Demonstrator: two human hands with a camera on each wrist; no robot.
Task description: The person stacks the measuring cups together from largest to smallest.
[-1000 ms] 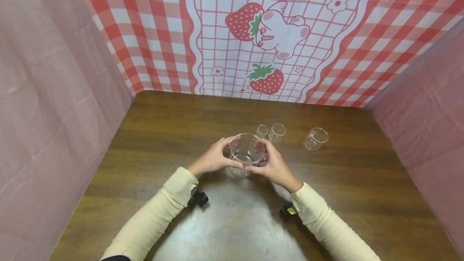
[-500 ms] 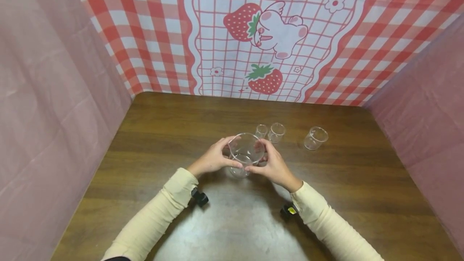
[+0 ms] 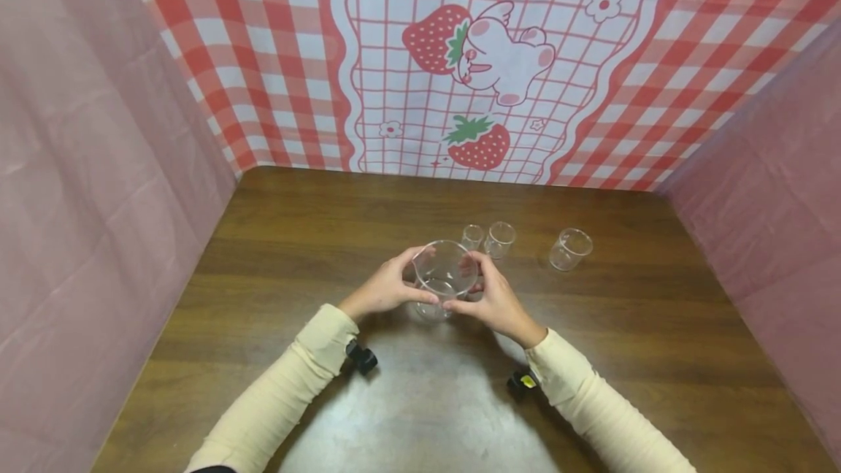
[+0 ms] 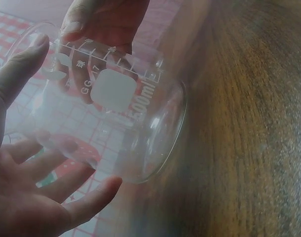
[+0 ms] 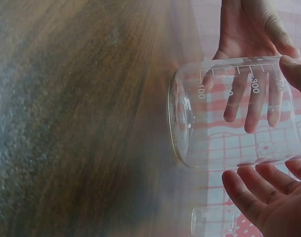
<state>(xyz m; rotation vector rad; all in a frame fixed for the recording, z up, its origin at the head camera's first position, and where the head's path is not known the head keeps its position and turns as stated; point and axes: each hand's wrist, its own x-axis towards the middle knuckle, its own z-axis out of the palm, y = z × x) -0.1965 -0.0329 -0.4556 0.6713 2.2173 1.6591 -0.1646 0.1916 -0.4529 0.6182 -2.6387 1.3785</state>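
Note:
Both hands grip a large clear glass beaker (image 3: 442, 285) from its two sides, near the middle of the table. The left hand (image 3: 388, 289) curves round its left wall, and the right hand (image 3: 494, 301) round its right wall. Their thumbs almost meet on the near side. White graduations and "500ml" mark the beaker (image 4: 113, 91) in the left wrist view. Upright in the head view, it stands on or just above the wood; I cannot tell which. The right wrist view shows the beaker's (image 5: 229, 113) scale and fingers through the glass.
Behind the beaker stand a tiny glass beaker (image 3: 471, 237) and a small one (image 3: 500, 240), side by side. Farther right is a medium glass beaker (image 3: 569, 250). The brown wooden table (image 3: 315, 217) meets a strawberry-print cloth (image 3: 388, 93) at the back, with pink cloth either side.

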